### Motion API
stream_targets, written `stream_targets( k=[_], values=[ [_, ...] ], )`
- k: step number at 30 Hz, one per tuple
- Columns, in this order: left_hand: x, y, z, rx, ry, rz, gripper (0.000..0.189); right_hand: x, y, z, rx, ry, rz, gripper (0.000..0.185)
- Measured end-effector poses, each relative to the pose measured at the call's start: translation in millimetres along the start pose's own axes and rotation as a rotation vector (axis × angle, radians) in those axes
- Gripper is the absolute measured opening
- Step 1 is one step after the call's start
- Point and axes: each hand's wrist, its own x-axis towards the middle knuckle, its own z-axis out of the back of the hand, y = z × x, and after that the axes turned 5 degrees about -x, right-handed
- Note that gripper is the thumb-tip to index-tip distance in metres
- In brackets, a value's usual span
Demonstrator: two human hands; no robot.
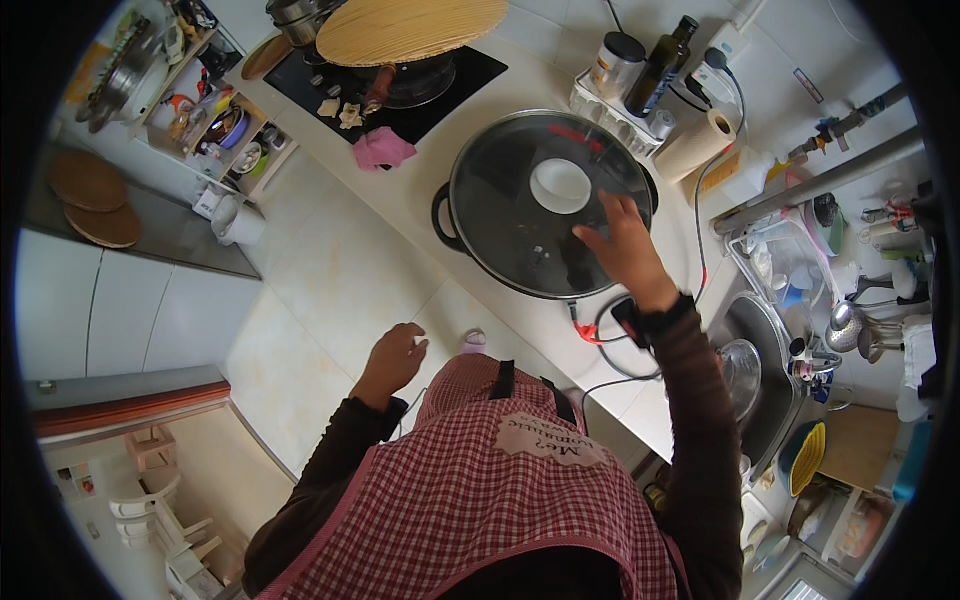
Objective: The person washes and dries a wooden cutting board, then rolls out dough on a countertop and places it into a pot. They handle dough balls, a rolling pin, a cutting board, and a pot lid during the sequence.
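A wide dark electric pan sits on the white counter under a glass lid (502,195) with a steel rim. Near the lid's middle is a round white knob (561,186). One black side handle (444,219) juts out at the left. My right hand (626,247) is over the right part of the lid, fingers spread, holding nothing; whether the fingertips touch the glass I cannot tell. Over the floor, left of my checked apron (480,487), hangs my left hand (391,361), empty and loosely curled with the thumb apart.
Left along the counter lie a pink cloth (382,148) and a black cooktop (480,71) bearing a pan under a woven lid (412,30). Behind the pan stand a dark bottle (664,67), a jar (616,64) and a paper roll (697,144). A cable (611,360) loops before the sink (772,420).
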Motion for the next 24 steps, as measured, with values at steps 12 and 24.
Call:
stream_targets(
  k=[12,24],
  values=[
    [-11.7,54.7,37.7,-0.123,-0.09,0.167,0.022,120.0,9.4,-34.7,-0.373,0.506,0.045,0.06],
    [111.4,-28.3,65.3,-0.042,-0.319,-0.296,0.048,106.9,10.0,40.7,-0.03,0.162,0.053,0.052]
  ],
)
